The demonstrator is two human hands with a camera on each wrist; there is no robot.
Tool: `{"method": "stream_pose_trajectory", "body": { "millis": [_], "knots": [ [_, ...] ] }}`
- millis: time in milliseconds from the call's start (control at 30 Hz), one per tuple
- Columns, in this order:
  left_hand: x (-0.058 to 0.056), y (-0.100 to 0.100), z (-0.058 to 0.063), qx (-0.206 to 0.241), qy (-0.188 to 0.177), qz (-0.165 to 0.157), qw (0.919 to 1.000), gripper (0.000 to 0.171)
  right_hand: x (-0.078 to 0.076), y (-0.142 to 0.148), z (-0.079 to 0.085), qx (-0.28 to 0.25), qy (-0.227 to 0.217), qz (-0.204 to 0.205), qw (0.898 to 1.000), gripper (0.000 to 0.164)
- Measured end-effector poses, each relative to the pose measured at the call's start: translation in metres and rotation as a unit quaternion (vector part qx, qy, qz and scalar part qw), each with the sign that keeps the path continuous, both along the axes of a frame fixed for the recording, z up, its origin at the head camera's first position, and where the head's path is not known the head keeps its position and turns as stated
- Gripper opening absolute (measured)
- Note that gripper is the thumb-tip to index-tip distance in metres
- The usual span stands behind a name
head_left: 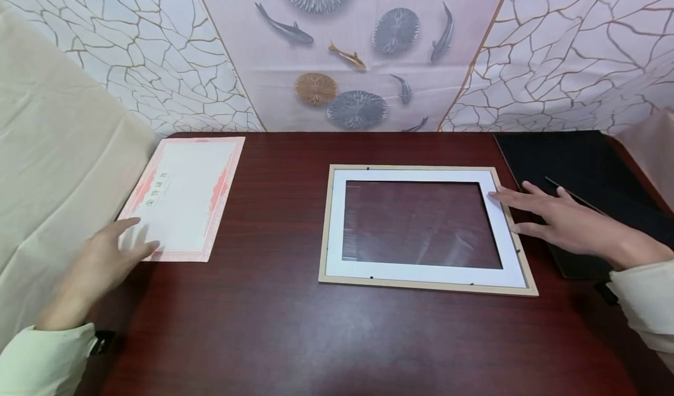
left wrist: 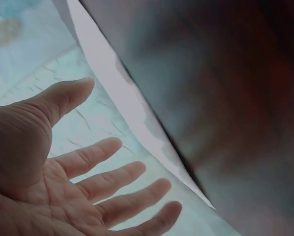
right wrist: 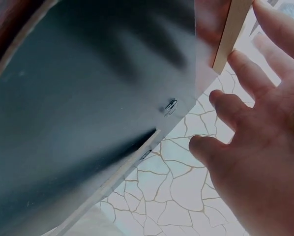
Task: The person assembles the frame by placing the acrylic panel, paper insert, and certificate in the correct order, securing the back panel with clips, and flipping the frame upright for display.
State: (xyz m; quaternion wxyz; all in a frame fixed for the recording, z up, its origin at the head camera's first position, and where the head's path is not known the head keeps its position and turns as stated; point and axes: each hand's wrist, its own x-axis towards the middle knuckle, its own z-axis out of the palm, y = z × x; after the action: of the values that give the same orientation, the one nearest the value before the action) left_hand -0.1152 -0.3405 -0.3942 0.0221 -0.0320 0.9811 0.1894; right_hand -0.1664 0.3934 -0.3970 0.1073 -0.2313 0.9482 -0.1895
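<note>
A white certificate (head_left: 192, 191) with pink borders and gold characters lies at the far left of the table. My left hand (head_left: 100, 261) is at its near left corner, thumb and fingers apart; the left wrist view shows the palm holding nothing, beside the certificate's pale edge (left wrist: 132, 108). Right of centre lies a light wooden picture frame (head_left: 325, 226) with a white mat and a clear pane. My right hand (head_left: 574, 223) reaches over its right side, fingers spread, with the index and thumb tips at the wooden edge (right wrist: 231, 34); whether they press is unclear.
A black backing board (head_left: 553, 156) lies at the right, partly under my right hand, with a thin stand leg (head_left: 574, 194) raised from it. Small metal hardware (right wrist: 171, 106) shows on the board. Patterned cloth (head_left: 347, 51) rises behind the dark red table (head_left: 274, 337).
</note>
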Motion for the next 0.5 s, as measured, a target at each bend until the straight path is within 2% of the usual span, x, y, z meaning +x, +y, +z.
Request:
{"method": "stream_pose_trajectory", "body": {
  "millis": [133,500],
  "knots": [
    [-0.002,-0.015,-0.003,0.016,-0.035,0.008,0.9992,0.082,0.0,-0.002,0.003,0.004,-0.002,-0.001,1.0,0.073],
    [-0.013,-0.027,-0.006,0.009,-0.075,-0.02,0.9969,0.095,-0.002,-0.003,0.009,0.008,-0.033,-0.01,0.999,0.066]
  ]
}}
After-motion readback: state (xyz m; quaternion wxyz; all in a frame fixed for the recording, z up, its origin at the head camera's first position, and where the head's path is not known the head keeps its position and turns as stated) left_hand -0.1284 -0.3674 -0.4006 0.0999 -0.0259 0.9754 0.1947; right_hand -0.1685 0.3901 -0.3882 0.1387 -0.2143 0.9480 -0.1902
